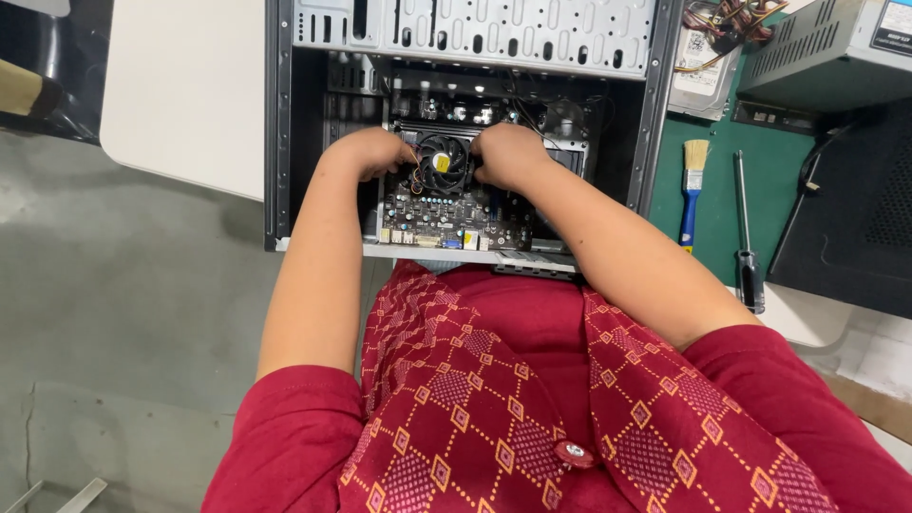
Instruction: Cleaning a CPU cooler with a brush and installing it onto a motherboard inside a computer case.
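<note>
Both hands' fingers curl out of sight beside the cooler fan point(443, 162). The computer case point(277, 123) runs off the top edge; motherboard point(446, 214) parts are too small to tell.

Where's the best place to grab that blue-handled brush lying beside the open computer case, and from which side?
Probably the blue handle of the brush, taken from above. It lies flat on the green mat with bristles pointing away, and the handle is its long narrow part. There is free mat on either side for fingers, between the computer case and the screwdriver.
</note>
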